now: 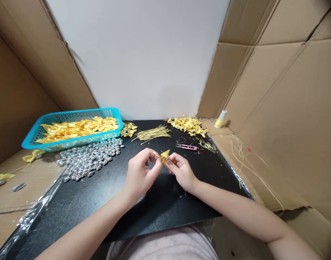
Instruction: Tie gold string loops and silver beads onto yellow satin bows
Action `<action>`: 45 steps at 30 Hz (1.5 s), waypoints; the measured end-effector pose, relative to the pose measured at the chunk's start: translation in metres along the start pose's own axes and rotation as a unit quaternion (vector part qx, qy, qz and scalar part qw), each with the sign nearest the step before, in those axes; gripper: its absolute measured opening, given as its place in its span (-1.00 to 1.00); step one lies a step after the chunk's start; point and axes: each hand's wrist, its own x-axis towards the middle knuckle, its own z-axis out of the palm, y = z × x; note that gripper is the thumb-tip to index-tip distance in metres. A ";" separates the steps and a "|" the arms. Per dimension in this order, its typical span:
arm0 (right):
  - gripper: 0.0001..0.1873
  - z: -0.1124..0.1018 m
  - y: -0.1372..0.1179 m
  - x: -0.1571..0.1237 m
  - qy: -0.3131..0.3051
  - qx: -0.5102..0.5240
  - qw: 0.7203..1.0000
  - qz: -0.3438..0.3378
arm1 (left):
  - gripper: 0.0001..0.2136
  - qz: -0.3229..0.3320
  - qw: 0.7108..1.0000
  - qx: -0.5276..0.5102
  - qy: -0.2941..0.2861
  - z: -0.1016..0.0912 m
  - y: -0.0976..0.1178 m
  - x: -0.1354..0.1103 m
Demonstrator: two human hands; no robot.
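Over the middle of the black board, a small yellow ribbon bow (164, 156) is pinched between my two hands. My left hand (143, 169) grips its left side with thumb and index finger closed. From the right, my right hand (181, 170) pinches the other side, its fingers curled. The fingertips partly cover the bow's centre. Behind the hands lies a loose bundle of gold twist ties (151, 133). Pink-handled thread snips (186, 147) rest to the right of it.
A blue basket (73, 145) of yellow ribbon bows stands back left, with many silver beads (89, 159) before it. Bows with beads form a pile (188, 125) at the back right. A thread spool (221, 120) stands by the cardboard wall (290, 108). Thread scraps (208, 145) lie nearby.
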 end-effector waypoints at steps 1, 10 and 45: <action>-0.59 0.000 0.000 0.000 0.000 0.000 1.000 0.001 | -0.87 -0.005 1.000 -0.005 0.000 0.000 0.000 0.000; -0.59 -0.001 0.005 0.000 -0.004 0.002 1.000 0.010 | -0.87 -0.060 0.992 -0.109 -0.020 0.001 0.001 0.001; -0.56 0.000 0.004 0.003 -0.007 0.077 0.996 0.043 | -0.82 -0.123 0.958 -0.243 -0.093 0.006 -0.002 0.003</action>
